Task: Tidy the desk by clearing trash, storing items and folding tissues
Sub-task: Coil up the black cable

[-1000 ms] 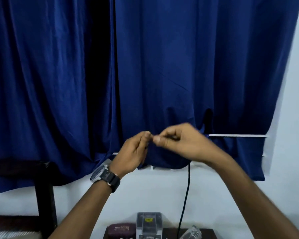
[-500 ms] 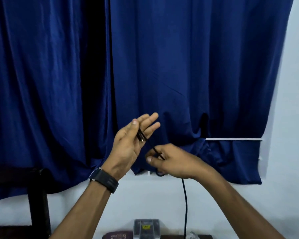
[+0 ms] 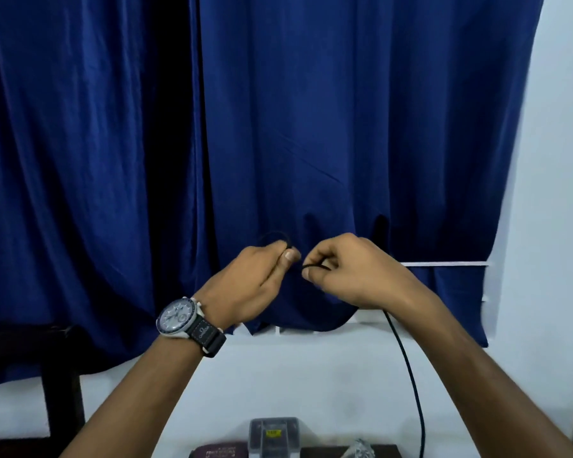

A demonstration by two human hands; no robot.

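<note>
Head view, both hands raised in front of a blue curtain (image 3: 344, 127). The left hand (image 3: 262, 276), wearing a wristwatch (image 3: 179, 317), has its fingers curled and pinches a small loop of thin black cable (image 3: 407, 365) between thumb and forefinger; the loop arches just above the knuckles. The right hand (image 3: 351, 276), just beside the left and not touching it, pinches the same cable between thumb and curled forefinger. From below the right wrist the cable hangs free, curving down across the white wall (image 3: 311, 375) to the bottom edge of the view. At that edge, a strip of dark worktop (image 3: 384, 449) carries a clear plastic box (image 3: 273, 436), a maroon pouch (image 3: 219, 451) to its left, and a crumpled clear wrapper (image 3: 361, 449) to its right. Dark wooden furniture (image 3: 60, 375) stands at far left.
</note>
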